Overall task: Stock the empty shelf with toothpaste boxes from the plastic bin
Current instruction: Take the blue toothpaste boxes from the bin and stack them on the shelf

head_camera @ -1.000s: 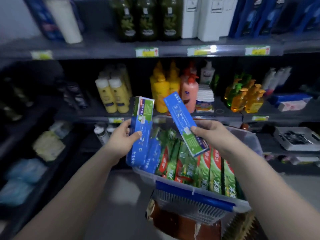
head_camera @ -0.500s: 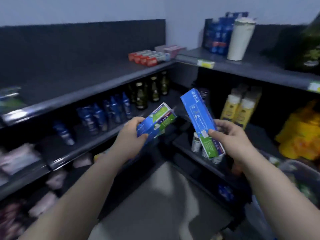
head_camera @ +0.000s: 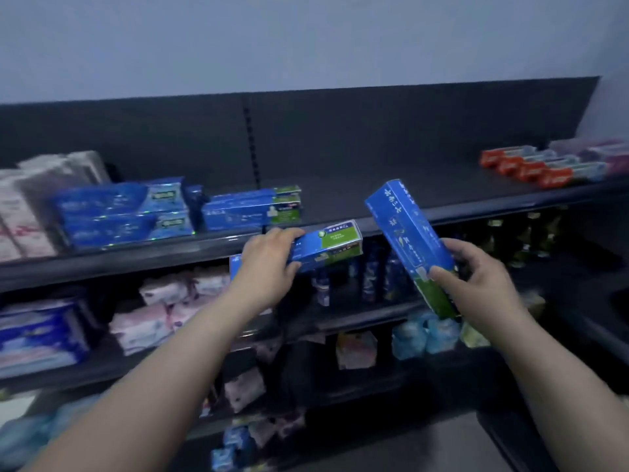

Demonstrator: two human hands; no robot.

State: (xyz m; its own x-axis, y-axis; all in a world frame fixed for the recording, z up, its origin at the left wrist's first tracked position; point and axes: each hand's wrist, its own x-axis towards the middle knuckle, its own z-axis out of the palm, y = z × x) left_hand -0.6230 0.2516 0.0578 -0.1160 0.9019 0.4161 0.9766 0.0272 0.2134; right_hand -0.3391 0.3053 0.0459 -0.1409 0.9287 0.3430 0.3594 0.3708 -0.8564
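Observation:
My left hand (head_camera: 269, 258) grips two stacked blue-and-green toothpaste boxes (head_camera: 328, 247), held level just in front of the top shelf's edge (head_camera: 442, 212). My right hand (head_camera: 476, 284) holds one more blue-and-green toothpaste box (head_camera: 405, 240), tilted with its blue end up and to the left. On the dark top shelf, a small stack of the same boxes (head_camera: 252, 209) lies left of centre. The stretch of shelf to the right of that stack is bare. The plastic bin is out of view.
Blue packs (head_camera: 122, 212) and white tissue packs (head_camera: 30, 206) fill the shelf's left end. Red-and-blue boxes (head_camera: 531, 166) lie at its far right. Lower shelves hold pink and blue soft packs (head_camera: 163, 311) and dark bottles (head_camera: 374, 277).
I have turned from the bin, past the corner, to face the left shelving. Both hands have carried their boxes up toward the top shelf; the left hand's boxes now lie level.

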